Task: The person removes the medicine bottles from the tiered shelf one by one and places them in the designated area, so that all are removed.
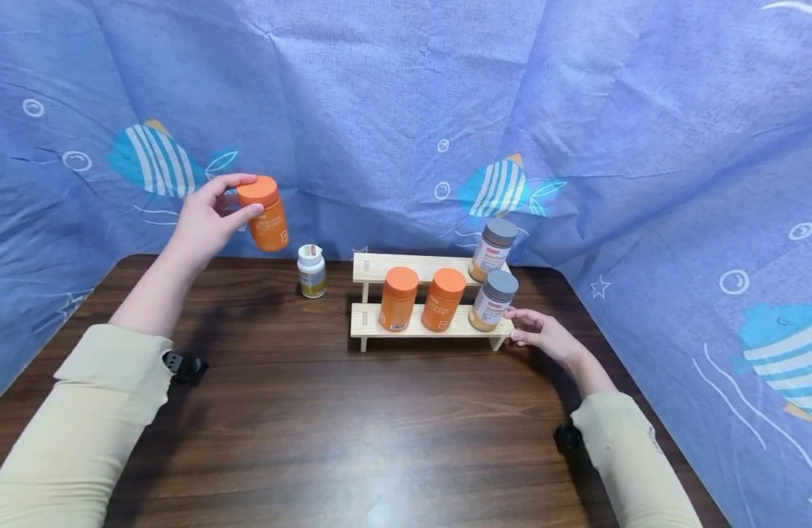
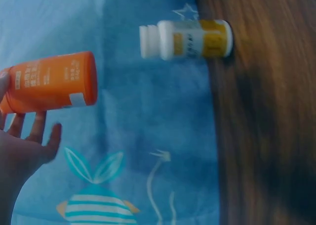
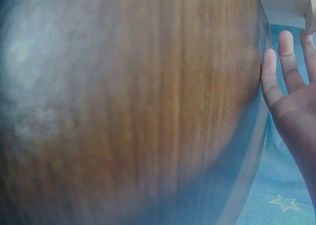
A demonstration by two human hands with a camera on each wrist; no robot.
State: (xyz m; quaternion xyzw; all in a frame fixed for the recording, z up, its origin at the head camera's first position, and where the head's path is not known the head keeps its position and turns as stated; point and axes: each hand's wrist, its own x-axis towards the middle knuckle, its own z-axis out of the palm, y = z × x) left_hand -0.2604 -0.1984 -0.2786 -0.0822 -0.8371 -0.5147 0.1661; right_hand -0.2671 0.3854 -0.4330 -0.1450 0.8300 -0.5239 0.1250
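My left hand [image 1: 210,216] holds an orange bottle [image 1: 271,226] by its lid, up in the air at the left and slightly tilted. In the left wrist view that bottle [image 2: 54,81] lies sideways across the picture, with fingers at its lid end. A white bottle with a yellow-banded label [image 1: 312,273] stands on the table below it, to the right. At the right end of a two-tier wooden rack [image 1: 369,323], my right hand [image 1: 544,335] pinches the lower shelf's end between thumb and finger. The right wrist view shows its other fingers [image 3: 291,69] extended.
Two orange bottles [image 1: 398,301] [image 1: 443,301] and a grey-lidded bottle [image 1: 493,301] stand on the lower shelf. Another grey-lidded bottle [image 1: 492,253] is on the upper shelf's right end. Behind the dark wooden table [image 1: 353,425] hangs a blue fish-print cloth [image 1: 379,132].
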